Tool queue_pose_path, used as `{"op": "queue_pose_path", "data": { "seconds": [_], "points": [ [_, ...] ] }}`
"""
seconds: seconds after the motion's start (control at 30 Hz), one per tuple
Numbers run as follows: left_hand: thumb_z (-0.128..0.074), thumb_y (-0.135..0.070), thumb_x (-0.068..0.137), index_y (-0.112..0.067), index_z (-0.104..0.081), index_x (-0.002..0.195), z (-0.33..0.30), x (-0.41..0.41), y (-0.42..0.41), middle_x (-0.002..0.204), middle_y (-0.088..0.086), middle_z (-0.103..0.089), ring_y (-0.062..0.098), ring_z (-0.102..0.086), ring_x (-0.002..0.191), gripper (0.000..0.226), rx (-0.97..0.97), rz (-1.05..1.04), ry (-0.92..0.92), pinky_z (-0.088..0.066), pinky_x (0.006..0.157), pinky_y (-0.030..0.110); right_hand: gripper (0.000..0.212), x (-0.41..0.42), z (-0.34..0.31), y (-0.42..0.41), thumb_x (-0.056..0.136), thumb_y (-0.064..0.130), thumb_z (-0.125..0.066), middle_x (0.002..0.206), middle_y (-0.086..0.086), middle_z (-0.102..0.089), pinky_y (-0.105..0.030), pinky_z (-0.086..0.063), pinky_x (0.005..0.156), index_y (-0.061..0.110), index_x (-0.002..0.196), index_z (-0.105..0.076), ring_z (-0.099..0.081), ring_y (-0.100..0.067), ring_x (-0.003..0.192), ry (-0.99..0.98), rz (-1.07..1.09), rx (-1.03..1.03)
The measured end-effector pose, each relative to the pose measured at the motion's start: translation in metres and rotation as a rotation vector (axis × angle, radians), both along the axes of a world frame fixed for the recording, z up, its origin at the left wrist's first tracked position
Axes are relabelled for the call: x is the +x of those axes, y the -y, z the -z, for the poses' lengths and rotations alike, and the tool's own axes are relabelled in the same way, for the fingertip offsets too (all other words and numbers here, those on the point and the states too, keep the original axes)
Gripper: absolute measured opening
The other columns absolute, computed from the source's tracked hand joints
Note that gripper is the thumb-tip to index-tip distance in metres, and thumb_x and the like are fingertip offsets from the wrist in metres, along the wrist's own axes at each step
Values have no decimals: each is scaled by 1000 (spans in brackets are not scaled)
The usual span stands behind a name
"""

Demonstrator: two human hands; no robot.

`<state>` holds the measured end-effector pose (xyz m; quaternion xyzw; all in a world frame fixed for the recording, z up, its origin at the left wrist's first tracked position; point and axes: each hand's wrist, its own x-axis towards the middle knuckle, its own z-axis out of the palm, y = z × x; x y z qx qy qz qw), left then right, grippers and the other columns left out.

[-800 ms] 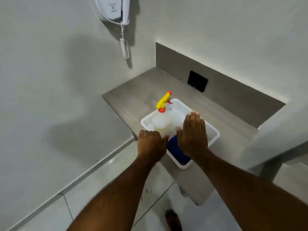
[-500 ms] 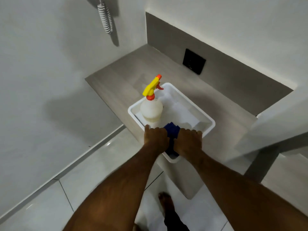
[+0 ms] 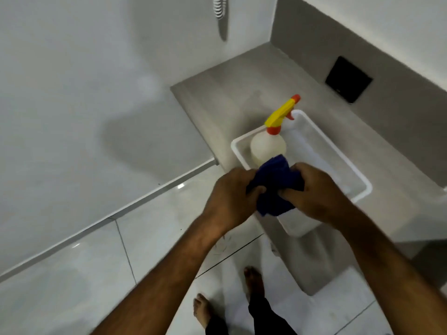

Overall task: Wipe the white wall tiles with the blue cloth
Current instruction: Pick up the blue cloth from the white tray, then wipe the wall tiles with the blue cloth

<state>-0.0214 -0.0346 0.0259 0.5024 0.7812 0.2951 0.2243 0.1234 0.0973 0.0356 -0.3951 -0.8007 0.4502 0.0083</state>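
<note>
A dark blue cloth (image 3: 274, 183) is bunched between both hands, lifted just above the near end of a white plastic tub (image 3: 338, 155). My left hand (image 3: 231, 198) grips its left side and my right hand (image 3: 316, 193) grips its right side. The white wall tiles (image 3: 72, 93) rise on the left, beside the grey ledge (image 3: 229, 90) that carries the tub. The lower edge of the cloth hangs over the tub's rim.
A translucent spray bottle (image 3: 268, 146) with a yellow and orange trigger stands in the tub's left corner. A black square plate (image 3: 348, 79) sits in the grey back panel. A coiled cord (image 3: 219, 7) hangs at the top. My bare feet (image 3: 251, 281) stand on glossy floor tiles.
Both hands closed on the blue cloth in the tub and lifted it out above the rim. The view has tilted further down toward the floor.
</note>
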Motion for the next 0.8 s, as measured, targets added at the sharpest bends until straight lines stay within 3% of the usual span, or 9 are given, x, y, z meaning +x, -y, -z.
{"op": "queue_pose_path", "data": {
  "seconds": [0.07, 0.13, 0.27, 0.37, 0.43, 0.57, 0.8],
  "points": [
    [-60, -27, 92, -22, -65, 110, 9, -26, 37, 89, -3, -62, 6, -56, 77, 19, 30, -87, 25, -46, 69, 21, 28, -28, 11, 31, 80, 25, -72, 85, 15, -64, -17, -48, 63, 36, 95, -51, -62, -2, 78, -56, -45, 7],
    [-61, -31, 92, -16, -63, 120, 41, -51, 74, 100, 7, -67, 19, -60, 90, 33, -5, -212, -37, -52, 82, 37, 34, -63, 42, 68, 82, 26, -70, 93, 14, -65, -23, -52, 70, 33, 110, -52, -64, -7, 84, -73, -103, 33],
    [-55, -51, 91, 2, -43, 140, 153, -81, 148, 136, 21, -56, 34, -53, 124, 73, -290, -389, -192, -42, 105, 44, 50, -107, 155, 135, 90, 24, -63, 112, -2, -70, -30, -48, 81, 21, 137, -45, -67, -22, 97, 78, -291, 177],
    [-38, -66, 90, 4, -20, 149, 277, -83, 199, 155, 25, -28, 38, -24, 145, 93, -625, -311, -188, -23, 118, 46, 47, -105, 273, 161, 90, 20, -64, 119, -2, -67, -29, -49, 85, 20, 134, -48, -65, -21, 106, 243, -308, 105],
    [-40, -67, 87, 5, -11, 150, 367, -78, 227, 159, 27, -15, 41, -10, 148, 100, -766, -250, -168, -15, 120, 49, 38, -97, 358, 166, 89, 18, -65, 115, -3, -68, -33, -53, 84, 18, 126, -54, -65, -23, 103, 330, -234, 57],
    [-59, -64, 80, 8, -5, 149, 542, -74, 254, 158, 33, -6, 47, -2, 147, 114, -885, -163, -178, -11, 120, 56, 25, -85, 530, 159, 90, 14, -59, 106, -12, -69, -37, -50, 76, 15, 115, -56, -65, -34, 95, 492, -100, 20],
    [-77, -62, 64, 6, 1, 148, 779, -90, 269, 159, 31, 1, 44, 5, 147, 133, -934, -83, -190, -6, 120, 55, 40, -91, 784, 143, 88, 9, -62, 119, -17, -65, -34, -49, 79, 11, 126, -53, -62, -35, 105, 545, -6, -176]
  ]
}}
